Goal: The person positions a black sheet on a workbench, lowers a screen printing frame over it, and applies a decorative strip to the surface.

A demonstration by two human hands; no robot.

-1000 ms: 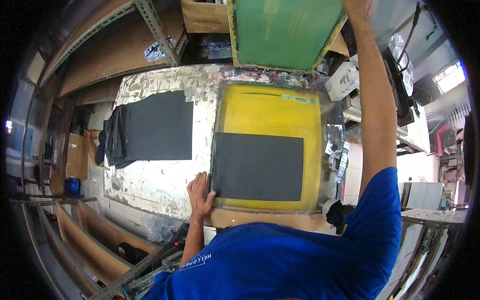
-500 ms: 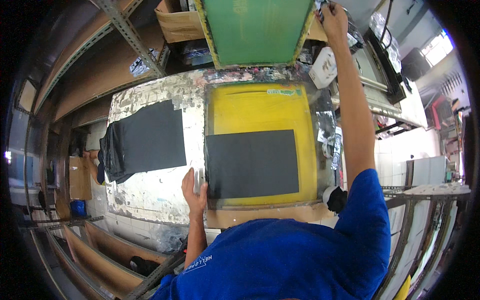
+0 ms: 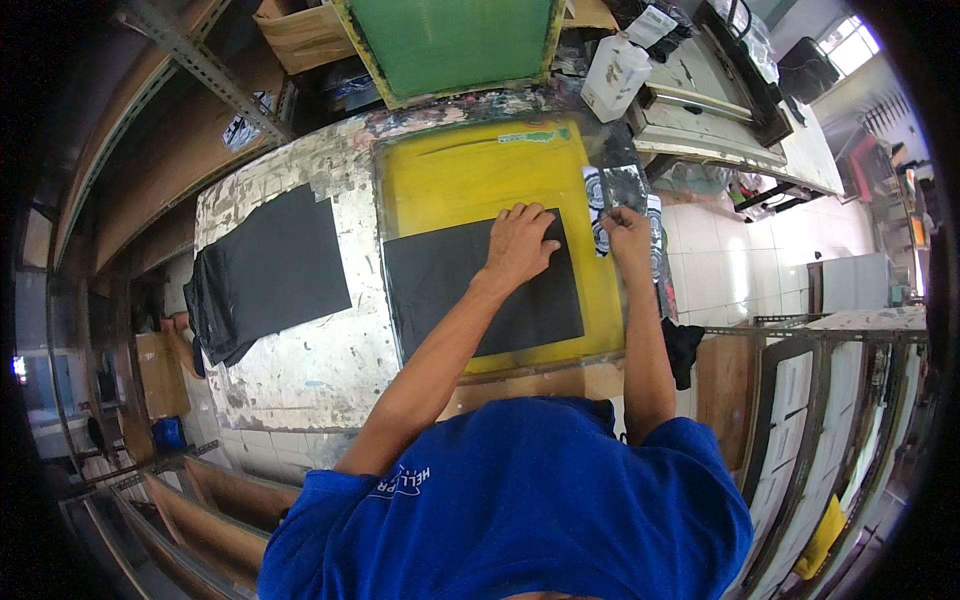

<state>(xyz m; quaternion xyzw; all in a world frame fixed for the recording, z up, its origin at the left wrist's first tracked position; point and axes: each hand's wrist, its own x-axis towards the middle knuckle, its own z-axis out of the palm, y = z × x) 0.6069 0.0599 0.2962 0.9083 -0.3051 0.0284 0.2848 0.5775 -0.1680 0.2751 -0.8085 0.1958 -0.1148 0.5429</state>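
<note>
A flat black sheet (image 3: 470,285) lies on the lower part of a yellow panel (image 3: 470,165) with a dark border. My left hand (image 3: 522,242) rests on the sheet near its upper right corner, palm down and fingers outstretched. Just right of the panel, my right hand (image 3: 627,238) is closed in a pinch, and what sits between its fingertips is too small to name. It is beside black-and-white printed strips (image 3: 597,205) at the table's right side. A stack of black sheets (image 3: 270,275) lies on the table to the left.
The paint-spotted table (image 3: 350,380) carries everything. A green framed screen (image 3: 455,45) stands at the back, with a white plastic jug (image 3: 615,78) to its right. Wooden shelves (image 3: 160,160) rise at left. Racks (image 3: 780,420) stand at lower right, near a black cloth (image 3: 682,350).
My right hand has come down from the far upper right to the panel's right side. My left hand has moved right, from the table between the sheets onto the black sheet. The view has shifted.
</note>
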